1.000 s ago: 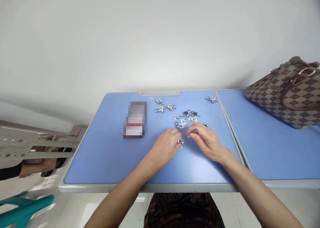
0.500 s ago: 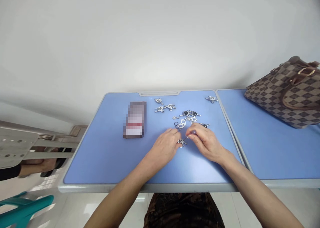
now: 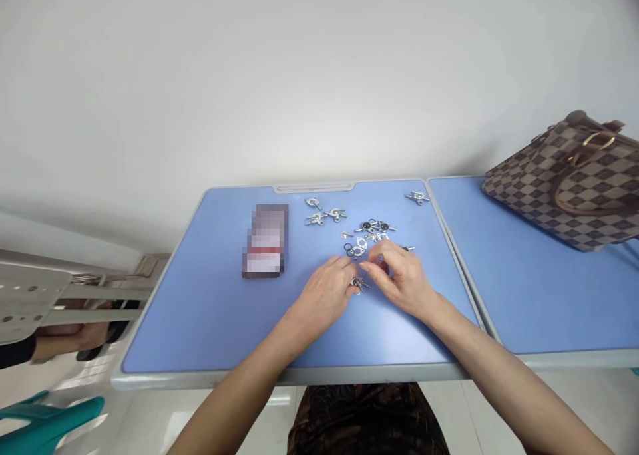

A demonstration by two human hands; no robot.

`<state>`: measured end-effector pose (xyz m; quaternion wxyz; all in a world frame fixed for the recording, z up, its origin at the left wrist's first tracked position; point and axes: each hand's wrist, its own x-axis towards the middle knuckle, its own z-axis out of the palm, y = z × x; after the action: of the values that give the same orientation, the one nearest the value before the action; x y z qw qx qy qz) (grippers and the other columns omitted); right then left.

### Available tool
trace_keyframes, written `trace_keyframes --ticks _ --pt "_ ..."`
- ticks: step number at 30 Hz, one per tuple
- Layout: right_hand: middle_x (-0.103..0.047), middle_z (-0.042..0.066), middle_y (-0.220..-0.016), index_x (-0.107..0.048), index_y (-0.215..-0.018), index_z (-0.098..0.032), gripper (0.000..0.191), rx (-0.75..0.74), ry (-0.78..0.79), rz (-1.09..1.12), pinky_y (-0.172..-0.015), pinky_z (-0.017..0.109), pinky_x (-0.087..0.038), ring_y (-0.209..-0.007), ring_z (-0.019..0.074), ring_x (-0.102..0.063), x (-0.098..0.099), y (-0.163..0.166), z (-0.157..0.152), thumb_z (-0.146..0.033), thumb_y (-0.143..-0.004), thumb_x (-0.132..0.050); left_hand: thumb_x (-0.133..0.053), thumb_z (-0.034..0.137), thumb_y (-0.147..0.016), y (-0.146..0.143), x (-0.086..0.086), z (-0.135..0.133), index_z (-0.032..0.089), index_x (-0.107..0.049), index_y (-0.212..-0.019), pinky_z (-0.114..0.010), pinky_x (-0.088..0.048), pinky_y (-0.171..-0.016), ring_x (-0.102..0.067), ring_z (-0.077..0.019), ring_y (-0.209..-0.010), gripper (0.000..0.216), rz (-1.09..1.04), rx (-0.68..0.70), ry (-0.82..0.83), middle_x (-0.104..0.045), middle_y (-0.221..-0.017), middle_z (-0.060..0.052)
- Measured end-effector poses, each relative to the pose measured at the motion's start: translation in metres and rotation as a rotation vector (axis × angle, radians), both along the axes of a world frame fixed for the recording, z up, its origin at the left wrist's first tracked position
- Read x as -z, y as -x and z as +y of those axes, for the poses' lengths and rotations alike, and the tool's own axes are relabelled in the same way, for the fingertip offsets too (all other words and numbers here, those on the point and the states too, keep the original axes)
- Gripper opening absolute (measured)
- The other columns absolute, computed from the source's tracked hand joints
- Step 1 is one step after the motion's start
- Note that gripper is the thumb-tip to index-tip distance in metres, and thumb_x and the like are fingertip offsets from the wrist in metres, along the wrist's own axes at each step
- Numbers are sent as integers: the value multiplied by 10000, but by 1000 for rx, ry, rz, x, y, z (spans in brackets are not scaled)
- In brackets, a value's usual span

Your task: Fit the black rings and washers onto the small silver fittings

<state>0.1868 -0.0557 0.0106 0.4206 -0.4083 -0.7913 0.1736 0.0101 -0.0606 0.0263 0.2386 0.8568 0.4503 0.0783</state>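
Note:
My left hand (image 3: 327,287) is closed, its fingertips pinching a small silvery metal fitting (image 3: 360,284) against the blue tabletop (image 3: 210,315). My right hand (image 3: 399,275) is curled around a small screwdriver (image 3: 382,263) with a purplish handle, partly covered by the fingers. Its thin shaft slants down toward the fitting; whether the tip touches cannot be made out. Just beyond both hands lie flat metal plates (image 3: 359,246), black rings (image 3: 348,248) and fittings with black round caps (image 3: 384,227). Part of another piece is hidden behind my right hand.
Several metal fittings (image 3: 315,219) lie farther back, and one fitting (image 3: 417,197) sits at the far right corner. A blurred-out box-like object (image 3: 266,242) stands at left. A checkered handbag (image 3: 574,182) rests on the adjoining table. Another person's arm (image 3: 62,344) shows at far left.
My right hand has shifted slightly left and turned, bringing the screwdriver closer to the fitting. My left hand keeps its pinch. The whole view has drifted a little.

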Motion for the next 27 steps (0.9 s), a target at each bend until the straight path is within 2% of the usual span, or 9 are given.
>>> trace_keyframes --ticks 4,9,12,15,19,22,25,27 --pt "-609 36 -845 -534 -941 -201 83 -131 96 42 -693 287 -464 -751 147 -563 -5 -3 0 -201 -938 -451 -567 162 -868 0 3 1 166 -601 -893 -329 -442 -771 -536 -200 -872 42 -17 4 -1 -590 -899 -33" --pt "-613 37 -904 -454 -1178 -213 218 -272 338 -17 -790 310 -469 -860 152 -579 -16 -13 -1 -205 -980 -362 -568 147 -864 0 4 1 177 -600 -948 -330 -441 -807 -543 -203 -921 95 -42 12 13 -604 -950 -34" --pt "-607 40 -923 -383 -1255 -213 272 -307 408 -37 -807 320 -464 -872 150 -572 -21 -16 -1 -199 -989 -328 -563 160 -869 0 3 1 175 -592 -912 -321 -442 -787 -542 -199 -901 54 -44 6 11 -593 -915 -27" --pt "-610 35 -905 -371 -1255 -207 277 -297 361 -42 -788 311 -465 -836 143 -573 -21 -15 0 -179 -981 -338 -558 167 -872 0 2 1 176 -589 -897 -316 -440 -773 -539 -197 -885 41 -42 6 10 -588 -897 -23" --pt "-623 24 -835 -519 -985 -208 99 -181 139 -72 -695 278 -458 -734 138 -572 -10 -9 4 -220 -961 -423 -552 154 -870 -1 1 0 174 -597 -896 -320 -434 -769 -536 -195 -864 55 -19 24 2 -587 -893 -22" --pt "-615 4 -735 -532 -876 -201 97 -69 15 -102 -622 256 -441 -636 127 -558 -1 -7 5 -269 -937 -498 -545 160 -874 -1 1 0 171 -598 -854 -317 -433 -753 -535 -193 -844 57 -2 27 -10 -577 -869 -23" --pt "-630 17 -748 -535 -929 -193 99 -73 -21 -143 -629 268 -453 -657 142 -583 -3 -8 3 -275 -941 -482 -546 161 -873 0 1 0 176 -602 -879 -322 -435 -764 -539 -197 -859 59 -12 25 -8 -585 -883 -26" --pt "-653 52 -863 -515 -1063 -185 157 -140 46 -150 -702 296 -480 -771 163 -616 -10 -10 0 -241 -961 -411 -551 157 -870 0 2 0 180 -600 -894 -325 -436 -781 -543 -201 -882 59 -23 19 3 -593 -901 -29"
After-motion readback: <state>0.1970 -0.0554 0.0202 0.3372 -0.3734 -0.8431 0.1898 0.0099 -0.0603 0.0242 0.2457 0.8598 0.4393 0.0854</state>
